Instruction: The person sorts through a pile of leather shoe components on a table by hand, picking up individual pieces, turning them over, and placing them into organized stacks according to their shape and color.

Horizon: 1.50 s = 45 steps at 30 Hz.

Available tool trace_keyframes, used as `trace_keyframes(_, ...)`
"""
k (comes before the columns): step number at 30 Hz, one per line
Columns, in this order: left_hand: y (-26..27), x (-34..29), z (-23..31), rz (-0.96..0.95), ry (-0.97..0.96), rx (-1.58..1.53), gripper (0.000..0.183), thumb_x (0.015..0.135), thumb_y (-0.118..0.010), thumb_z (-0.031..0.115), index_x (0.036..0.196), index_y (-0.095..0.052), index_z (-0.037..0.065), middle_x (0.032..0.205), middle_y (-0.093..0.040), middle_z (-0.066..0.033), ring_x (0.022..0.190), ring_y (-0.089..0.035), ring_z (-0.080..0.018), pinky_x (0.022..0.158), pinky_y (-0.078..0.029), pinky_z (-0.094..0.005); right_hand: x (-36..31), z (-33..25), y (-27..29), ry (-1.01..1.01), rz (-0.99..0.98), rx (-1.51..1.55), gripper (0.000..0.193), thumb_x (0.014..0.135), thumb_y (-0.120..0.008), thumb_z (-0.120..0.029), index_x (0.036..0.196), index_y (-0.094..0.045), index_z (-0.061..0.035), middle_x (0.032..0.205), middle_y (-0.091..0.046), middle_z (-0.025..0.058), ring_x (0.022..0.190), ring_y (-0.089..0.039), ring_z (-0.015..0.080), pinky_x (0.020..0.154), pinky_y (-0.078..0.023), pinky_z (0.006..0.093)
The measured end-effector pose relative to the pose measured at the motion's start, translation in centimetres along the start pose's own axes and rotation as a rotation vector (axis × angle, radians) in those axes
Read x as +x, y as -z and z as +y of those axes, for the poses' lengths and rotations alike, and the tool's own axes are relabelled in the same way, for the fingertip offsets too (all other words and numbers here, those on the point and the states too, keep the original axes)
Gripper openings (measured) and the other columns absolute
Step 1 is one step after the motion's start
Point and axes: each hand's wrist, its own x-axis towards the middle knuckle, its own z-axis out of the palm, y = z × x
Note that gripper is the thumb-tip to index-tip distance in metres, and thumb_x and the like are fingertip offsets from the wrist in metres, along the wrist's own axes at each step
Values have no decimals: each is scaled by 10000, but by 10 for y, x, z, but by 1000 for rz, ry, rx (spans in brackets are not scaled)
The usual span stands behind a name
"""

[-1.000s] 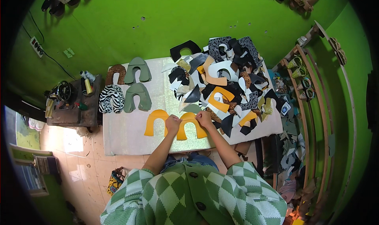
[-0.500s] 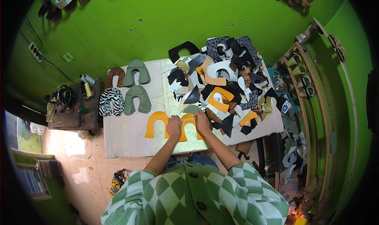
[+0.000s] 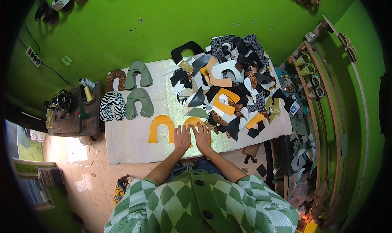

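Note:
Two yellow arch-shaped cut pieces lie side by side at the table's near edge: the left arch (image 3: pixel 162 120) and the right arch (image 3: pixel 192 120). My left hand (image 3: pixel 182 137) rests on the right arch's left leg, fingers stretched forward and flat. Beside it, my right hand (image 3: pixel 202 138) lies on the same arch's right leg, fingers also extended. The fingertips of both hands nearly meet below the curve. My hands cover much of that arch's lower part. Just beyond it is a grey-green piece (image 3: pixel 199 112).
A large pile of mixed leather scraps (image 3: pixel 232 90) covers the table's right half. Green arches (image 3: pixel 139 104), a zebra-print stack (image 3: pixel 112 106) and a leopard-print arch (image 3: pixel 116 80) lie at the left. A sewing machine (image 3: pixel 64 100) stands left of the table; a wooden rack (image 3: pixel 314 90) is at the right.
Both hands have opened from a pinching grip on the right arch and now lie flat on it. They have come closer together, the right hand moving leftward and nearer to me.

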Motion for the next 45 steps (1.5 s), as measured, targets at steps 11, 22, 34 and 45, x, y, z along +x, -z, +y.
trace_keyframes(11,5,-6,3,-83,-5,-12,612,885,-549,311,1437,-409,85,1339,-498,-138,1124,-455,-293,998,-325,-443,3,2,5,-56,57,37,468,907,-493,-138,1352,-548,-274,1184,-505,131,1086,-482,264,913,-348,421)
trace_keyframes(22,9,-6,5,-79,10,-18,608,885,-550,309,1433,-411,85,1321,-501,-132,1122,-454,-290,993,-329,-442,0,29,31,-195,48,2,378,928,-501,-161,1255,-634,-296,944,-474,75,955,-455,231,809,-328,366)
trace_keyframes(34,6,-7,7,-56,64,-26,584,898,-542,328,1421,-435,89,1338,-482,-124,1169,-435,-296,1002,-317,-441,10,16,24,-183,89,94,303,947,-509,-216,1194,-675,-270,967,-483,79,957,-452,243,833,-330,380)
trace_keyframes(45,9,-14,-6,-70,149,-33,550,922,-509,337,1405,-456,78,1392,-442,-130,1246,-390,-322,1026,-298,-443,8,24,36,-252,86,119,349,918,-503,-138,1191,-688,-251,898,-464,75,911,-462,244,798,-308,382)
